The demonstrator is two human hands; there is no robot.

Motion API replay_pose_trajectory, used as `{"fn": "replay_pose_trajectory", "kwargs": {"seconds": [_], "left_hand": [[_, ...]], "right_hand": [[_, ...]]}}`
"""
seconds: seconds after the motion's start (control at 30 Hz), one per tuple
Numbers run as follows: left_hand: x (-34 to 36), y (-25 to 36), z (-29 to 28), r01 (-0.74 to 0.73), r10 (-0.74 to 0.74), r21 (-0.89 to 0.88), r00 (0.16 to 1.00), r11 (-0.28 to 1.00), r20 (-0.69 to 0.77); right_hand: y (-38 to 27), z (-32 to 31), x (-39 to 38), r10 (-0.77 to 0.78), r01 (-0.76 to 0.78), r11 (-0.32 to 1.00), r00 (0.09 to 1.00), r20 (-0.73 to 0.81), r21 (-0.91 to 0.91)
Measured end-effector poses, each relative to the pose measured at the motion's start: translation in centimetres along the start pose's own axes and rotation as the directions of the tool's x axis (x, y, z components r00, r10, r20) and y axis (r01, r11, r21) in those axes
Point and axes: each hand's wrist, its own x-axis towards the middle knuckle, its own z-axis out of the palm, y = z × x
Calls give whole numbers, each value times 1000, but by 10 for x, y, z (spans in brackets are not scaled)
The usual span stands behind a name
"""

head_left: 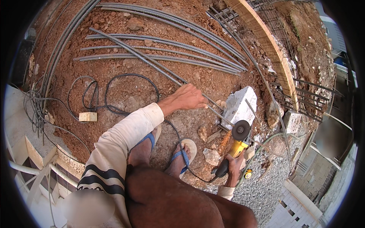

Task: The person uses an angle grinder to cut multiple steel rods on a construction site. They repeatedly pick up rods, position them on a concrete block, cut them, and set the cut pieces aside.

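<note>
My left hand is closed around thin ribbed steel bars, which run from the upper left toward a white stone block. In my right hand is a yellow and black angle grinder, gripped by its body. Its dark disc meets the bars' near end beside the block, and orange sparks spray down toward my feet. A black power cord trails from the grinder. The exact contact point is partly hidden by the disc.
More steel bars lie across the red soil ahead. Looped black cable and a small wood block are on the left. My sandalled feet stand close by. A tape measure rests on gravel, and a curved plank stretches along the right.
</note>
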Motion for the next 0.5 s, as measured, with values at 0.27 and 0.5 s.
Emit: {"fn": "replay_pose_trajectory", "kwargs": {"seconds": [0.27, 0.5], "left_hand": [[1, -1, 0, 5, -5, 0, 1000, 1000, 24], [0, -1, -1, 3, -3, -17, 1000, 1000, 10]], "right_hand": [[-4, 2, -9, -4, 4, 1000, 1000, 9, -14], [2, 6, -20, 3, -3, 1000, 1000, 4, 19]]}}
